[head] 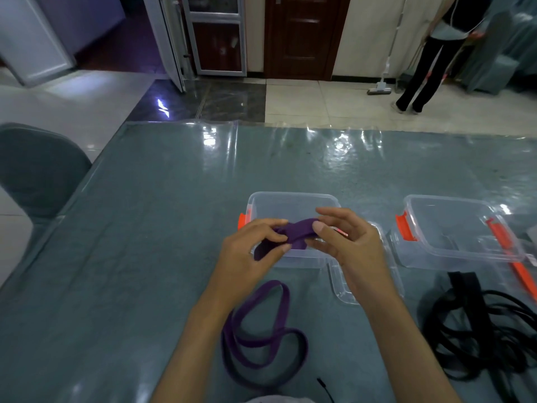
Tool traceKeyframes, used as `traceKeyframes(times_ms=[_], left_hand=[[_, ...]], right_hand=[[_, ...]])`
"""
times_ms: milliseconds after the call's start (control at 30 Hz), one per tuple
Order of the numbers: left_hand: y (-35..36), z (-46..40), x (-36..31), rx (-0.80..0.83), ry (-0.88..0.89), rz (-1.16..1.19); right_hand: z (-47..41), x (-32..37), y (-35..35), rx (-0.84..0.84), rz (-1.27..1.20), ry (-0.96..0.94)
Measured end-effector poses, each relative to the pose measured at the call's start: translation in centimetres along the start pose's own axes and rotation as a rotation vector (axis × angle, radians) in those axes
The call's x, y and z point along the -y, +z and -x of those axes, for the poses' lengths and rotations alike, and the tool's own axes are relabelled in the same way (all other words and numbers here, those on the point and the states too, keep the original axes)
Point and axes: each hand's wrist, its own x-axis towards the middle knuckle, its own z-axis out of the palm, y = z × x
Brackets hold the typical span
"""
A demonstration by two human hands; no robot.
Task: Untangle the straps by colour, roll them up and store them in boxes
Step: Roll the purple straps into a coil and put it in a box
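Note:
A purple strap (297, 232) is pinched between both hands just above the near edge of a clear plastic box (290, 200) with orange clips. My left hand (247, 251) grips its left part, and my right hand (345, 242) holds the right end between thumb and fingers. The rest of the strap trails down and lies in loose loops (261, 338) on the table near me. A second clear box (453, 228) stands to the right. A tangled black strap (476, 330) lies in front of it.
A clear lid (340, 289) lies flat under my right wrist. An orange strap (511, 257) runs along the right box's edge. The table (145, 228) has a glossy grey-blue cover. A grey chair (37, 170) stands at the left. A person (436, 53) stands far back right.

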Motion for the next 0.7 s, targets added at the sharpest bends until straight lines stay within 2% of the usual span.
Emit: traceKeyframes(times_ms=[100, 200, 333, 500, 700], left_hand=[[0.2, 0.0, -0.1, 0.035, 0.035, -0.113], [0.6, 0.1, -0.3, -0.023, 0.026, -0.151], [0.9, 0.2, -0.2, -0.072, 0.023, -0.223], [0.9, -0.2, -0.7, -0.038, 0.037, -0.167], [0.8, -0.3, -0.7, 0.006, 0.024, -0.257]], right_hand=[[0.1, 0.1, 0.2, 0.009, 0.039, 0.008], [0.4, 0.5, 0.6, 0.033, 0.092, 0.013], [0.5, 1.0, 0.7, -0.005, 0.001, 0.047], [0.6, 1.2, 0.9, -0.042, -0.053, 0.106], [0.5, 1.1, 0.8, -0.068, 0.001, 0.132]])
